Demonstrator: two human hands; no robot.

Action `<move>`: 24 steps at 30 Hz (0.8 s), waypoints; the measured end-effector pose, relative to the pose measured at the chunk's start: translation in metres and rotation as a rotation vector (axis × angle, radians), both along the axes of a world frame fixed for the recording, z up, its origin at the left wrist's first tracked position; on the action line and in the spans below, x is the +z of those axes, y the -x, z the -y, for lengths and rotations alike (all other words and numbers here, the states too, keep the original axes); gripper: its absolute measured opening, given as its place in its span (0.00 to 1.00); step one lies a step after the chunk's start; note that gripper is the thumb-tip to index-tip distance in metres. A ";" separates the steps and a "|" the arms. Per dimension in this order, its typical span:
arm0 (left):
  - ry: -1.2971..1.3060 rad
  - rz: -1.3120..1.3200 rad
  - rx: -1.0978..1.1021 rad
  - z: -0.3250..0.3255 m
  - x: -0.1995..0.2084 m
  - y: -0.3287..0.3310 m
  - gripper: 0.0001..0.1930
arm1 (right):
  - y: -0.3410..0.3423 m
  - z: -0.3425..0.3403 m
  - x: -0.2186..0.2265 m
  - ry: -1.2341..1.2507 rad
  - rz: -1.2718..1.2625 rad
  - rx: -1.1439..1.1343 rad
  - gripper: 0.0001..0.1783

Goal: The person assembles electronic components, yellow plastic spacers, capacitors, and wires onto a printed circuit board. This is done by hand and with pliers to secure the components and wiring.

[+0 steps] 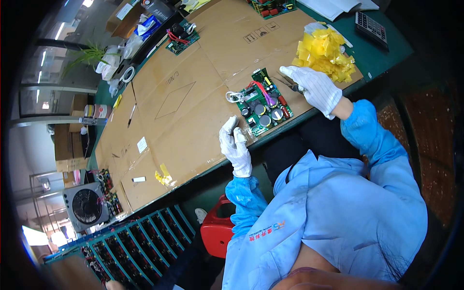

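Observation:
A green circuit board (pixel 263 105) lies near the table's front edge. It carries round dark capacitors, red parts, a purple part, pink-red wires and a coil of white wire at its left side. My left hand (pixel 235 147), in a white glove, rests beside the board's lower left corner, its fingers slightly bent and apart with nothing seen in them. On the board's right, my gloved right hand (pixel 316 89) is closed around a thin, dark pointed tool (pixel 291 86) like tweezers. The tool's tip points left toward the board; its grip is mostly hidden by the fingers.
Brown cardboard (pixel 193 101) covers the table. A heap of yellow tape pieces (pixel 324 53) sits just beyond my right hand. Further off are a calculator (pixel 371 30), another circuit board (pixel 182 38) and a pen (pixel 131 116). A fan (pixel 84 205), a rack of boards (pixel 140 246) and a red stool (pixel 217 232) stand left.

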State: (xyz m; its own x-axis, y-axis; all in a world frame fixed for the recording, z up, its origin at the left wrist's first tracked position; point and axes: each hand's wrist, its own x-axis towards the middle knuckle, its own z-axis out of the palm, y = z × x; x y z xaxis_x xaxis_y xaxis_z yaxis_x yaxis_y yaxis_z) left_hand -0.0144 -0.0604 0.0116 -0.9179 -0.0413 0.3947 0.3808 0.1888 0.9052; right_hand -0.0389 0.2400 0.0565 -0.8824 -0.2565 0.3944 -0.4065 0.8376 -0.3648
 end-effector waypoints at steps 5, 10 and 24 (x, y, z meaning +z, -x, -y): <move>0.213 -0.049 0.046 -0.028 0.031 -0.013 0.20 | -0.029 -0.005 0.012 0.141 -0.234 -0.087 0.36; 0.761 -0.398 0.015 -0.077 0.052 0.001 0.39 | -0.048 -0.022 0.015 0.223 -0.152 -0.068 0.39; 0.481 0.037 0.151 -0.072 0.091 0.043 0.13 | -0.038 -0.032 0.012 0.498 -0.068 0.111 0.37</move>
